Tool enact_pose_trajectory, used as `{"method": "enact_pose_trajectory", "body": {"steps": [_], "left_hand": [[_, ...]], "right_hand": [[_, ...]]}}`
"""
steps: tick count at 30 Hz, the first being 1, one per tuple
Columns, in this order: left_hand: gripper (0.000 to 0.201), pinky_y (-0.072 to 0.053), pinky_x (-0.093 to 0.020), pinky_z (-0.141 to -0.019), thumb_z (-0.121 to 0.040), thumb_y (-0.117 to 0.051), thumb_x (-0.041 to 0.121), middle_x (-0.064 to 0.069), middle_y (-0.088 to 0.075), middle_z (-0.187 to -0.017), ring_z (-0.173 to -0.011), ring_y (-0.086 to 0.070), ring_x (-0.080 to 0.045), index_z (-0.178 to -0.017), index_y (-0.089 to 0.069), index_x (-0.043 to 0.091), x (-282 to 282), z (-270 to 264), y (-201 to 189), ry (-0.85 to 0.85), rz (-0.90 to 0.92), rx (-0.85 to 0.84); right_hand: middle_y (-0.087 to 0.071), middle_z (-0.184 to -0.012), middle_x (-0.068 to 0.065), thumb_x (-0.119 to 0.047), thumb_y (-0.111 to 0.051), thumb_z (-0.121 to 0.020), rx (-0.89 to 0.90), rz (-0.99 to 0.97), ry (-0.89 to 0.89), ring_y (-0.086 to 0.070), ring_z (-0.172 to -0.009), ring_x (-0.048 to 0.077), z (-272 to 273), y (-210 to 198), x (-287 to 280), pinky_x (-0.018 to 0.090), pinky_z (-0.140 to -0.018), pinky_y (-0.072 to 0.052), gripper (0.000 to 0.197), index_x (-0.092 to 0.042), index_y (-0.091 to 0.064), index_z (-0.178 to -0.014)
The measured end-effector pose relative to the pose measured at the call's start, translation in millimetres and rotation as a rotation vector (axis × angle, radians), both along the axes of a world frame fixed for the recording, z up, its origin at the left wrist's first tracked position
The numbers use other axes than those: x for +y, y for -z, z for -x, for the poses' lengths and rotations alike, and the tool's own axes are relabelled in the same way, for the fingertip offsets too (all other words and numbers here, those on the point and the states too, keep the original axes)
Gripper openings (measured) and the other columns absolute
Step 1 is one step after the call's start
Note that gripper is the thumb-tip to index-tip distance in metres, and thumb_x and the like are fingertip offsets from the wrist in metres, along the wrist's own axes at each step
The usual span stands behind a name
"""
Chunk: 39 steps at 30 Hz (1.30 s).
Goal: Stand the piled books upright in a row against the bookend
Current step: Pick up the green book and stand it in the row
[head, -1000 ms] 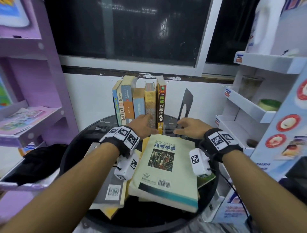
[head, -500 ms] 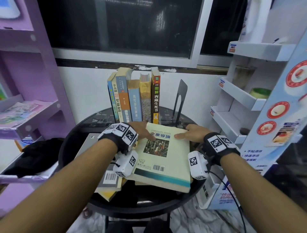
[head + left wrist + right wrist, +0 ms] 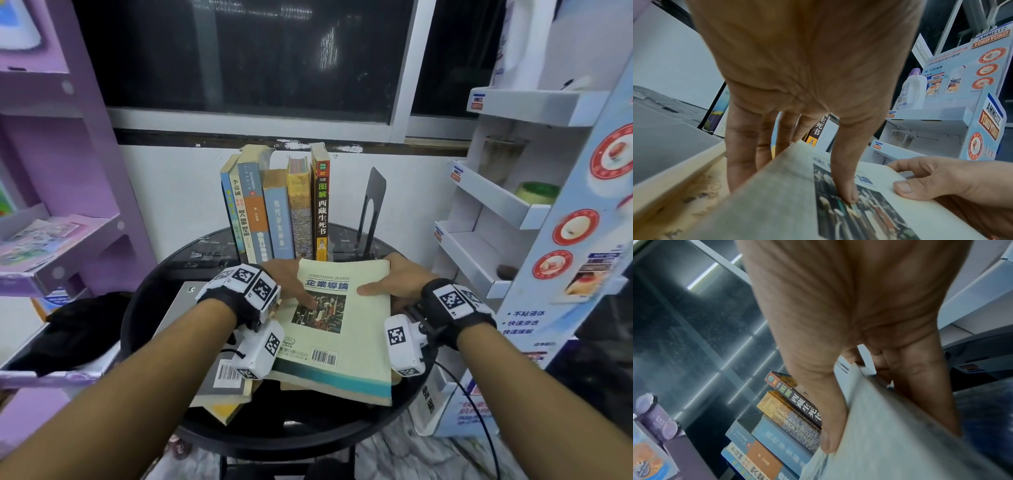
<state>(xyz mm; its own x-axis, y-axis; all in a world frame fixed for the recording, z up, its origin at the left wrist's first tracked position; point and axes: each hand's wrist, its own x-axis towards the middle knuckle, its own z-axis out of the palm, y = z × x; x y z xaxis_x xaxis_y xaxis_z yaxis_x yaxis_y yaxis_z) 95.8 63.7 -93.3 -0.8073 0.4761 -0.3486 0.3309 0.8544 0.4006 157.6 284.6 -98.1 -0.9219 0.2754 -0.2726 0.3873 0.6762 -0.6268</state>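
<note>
Both hands, left (image 3: 286, 279) and right (image 3: 399, 282), clamping the pale green book (image 3: 337, 329), thumbs on the cover; risks toppling the standing row (image 3: 274, 205) when swung upright.

My left hand (image 3: 286, 279) and right hand (image 3: 399, 279) come back from the standing row and now grip the pale green book's (image 3: 346, 329) far corners.

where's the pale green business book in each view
head: pale green business book lies centre, atop the pile, gripped by both hands.
left wrist: its cover fills the lower right, thumb on top.
right wrist: its edge runs across the lower right.
shared landmark: dark-spined upright book.
</note>
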Motion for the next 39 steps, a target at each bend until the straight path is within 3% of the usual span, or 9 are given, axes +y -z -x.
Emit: {"method": "enact_pose_trajectory", "body": {"steps": [3, 5, 8, 11, 15, 20, 25, 31, 39], "left_hand": [[0.043, -0.048, -0.025, -0.063, -0.079, -0.075, 0.030, 0.010, -0.052, -0.093, -0.090, -0.053, -0.017, -0.106, -0.041, 0.026, -3, -1, -1, -0.017, -0.039, -0.033], [0.050, -0.055, -0.033, -0.070, -0.077, -0.077, 0.033, 0.004, -0.054, -0.104, -0.093, -0.058, -0.021, -0.112, -0.044, 0.020, -6, 1, -1, -0.043, -0.053, -0.051], [0.076, -0.059, -0.045, -0.074, -0.069, -0.083, 0.033, -0.004, -0.056, -0.116, -0.097, -0.065, -0.029, -0.129, -0.038, 0.019, -11, 3, 0, -0.127, -0.161, -0.098], [0.078, -0.059, -0.048, -0.075, -0.071, -0.082, 0.032, -0.006, -0.060, -0.119, -0.100, -0.065, -0.029, -0.131, -0.033, 0.022, -17, 4, -3, -0.193, -0.311, -0.156], [0.068, -0.059, -0.045, -0.074, -0.078, -0.075, 0.036, -0.004, -0.062, -0.117, -0.096, -0.067, -0.025, -0.128, -0.030, 0.027, -25, 5, -12, -0.227, -0.499, -0.171], [0.094, -0.050, -0.052, -0.093, -0.064, -0.084, 0.040, -0.004, -0.061, -0.127, -0.108, -0.063, -0.025, -0.140, -0.029, 0.026, -34, 16, -22, -0.226, -0.702, -0.124], [0.077, -0.049, -0.050, -0.097, -0.077, -0.075, 0.007, -0.008, -0.059, -0.128, -0.111, -0.060, -0.025, -0.138, -0.030, 0.017, -35, 12, -51, -0.243, -0.871, 0.019], [0.096, -0.053, -0.043, -0.090, -0.080, -0.069, -0.003, -0.002, -0.058, -0.122, -0.103, -0.061, -0.017, -0.149, -0.007, 0.021, -28, 15, -59, -0.212, -0.946, 0.144], [0.085, -0.049, -0.053, -0.095, -0.079, -0.069, -0.002, -0.008, -0.057, -0.129, -0.115, -0.058, -0.025, -0.140, -0.018, 0.027, -26, 17, -57, -0.100, -0.938, 0.099]], "right_hand": [[-0.060, -0.110, 0.003, -0.024, -0.085, -0.070, 0.039, 0.063, 0.000, -0.063, -0.094, 0.019, -8, -11, -10, 0.039, -0.068, -0.060, 0.069, -0.014, -0.038, -0.120], [-0.057, -0.101, 0.000, -0.016, -0.080, -0.076, 0.085, 0.093, 0.002, -0.060, -0.087, 0.015, -10, -16, -13, 0.031, -0.056, -0.057, 0.059, -0.017, -0.036, -0.114], [-0.056, -0.111, 0.001, -0.016, -0.082, -0.074, 0.195, 0.120, -0.014, -0.059, -0.101, 0.021, -9, -27, -18, 0.037, -0.074, -0.057, 0.064, -0.018, -0.036, -0.119], [-0.056, -0.114, 0.001, -0.017, -0.082, -0.073, 0.264, 0.123, -0.055, -0.059, -0.105, 0.021, -8, -38, -21, 0.040, -0.085, -0.055, 0.069, -0.018, -0.035, -0.123], [-0.056, -0.106, -0.004, -0.012, -0.080, -0.074, 0.354, 0.176, -0.094, -0.058, -0.104, 0.019, -11, -57, -30, 0.033, -0.079, -0.056, 0.072, -0.019, -0.034, -0.129], [-0.055, -0.100, -0.008, -0.011, -0.081, -0.073, 0.498, 0.175, -0.119, -0.058, -0.097, 0.013, -17, -82, -40, 0.031, -0.076, -0.056, 0.068, -0.023, -0.036, -0.123], [-0.053, -0.102, -0.009, -0.011, -0.082, -0.071, 0.597, 0.121, -0.136, -0.059, -0.105, 0.021, -20, -98, -46, 0.044, -0.083, -0.057, 0.070, -0.024, -0.035, -0.120], [-0.058, -0.107, -0.007, -0.009, -0.077, -0.076, 0.601, 0.134, -0.202, -0.061, -0.105, 0.023, -29, -103, -49, 0.045, -0.074, -0.060, 0.056, -0.030, -0.044, -0.116], [-0.055, -0.121, -0.002, -0.021, -0.079, -0.075, 0.579, 0.055, -0.212, -0.062, -0.101, 0.022, -42, -114, -53, 0.043, -0.070, -0.060, 0.058, -0.034, -0.055, -0.127]]}}
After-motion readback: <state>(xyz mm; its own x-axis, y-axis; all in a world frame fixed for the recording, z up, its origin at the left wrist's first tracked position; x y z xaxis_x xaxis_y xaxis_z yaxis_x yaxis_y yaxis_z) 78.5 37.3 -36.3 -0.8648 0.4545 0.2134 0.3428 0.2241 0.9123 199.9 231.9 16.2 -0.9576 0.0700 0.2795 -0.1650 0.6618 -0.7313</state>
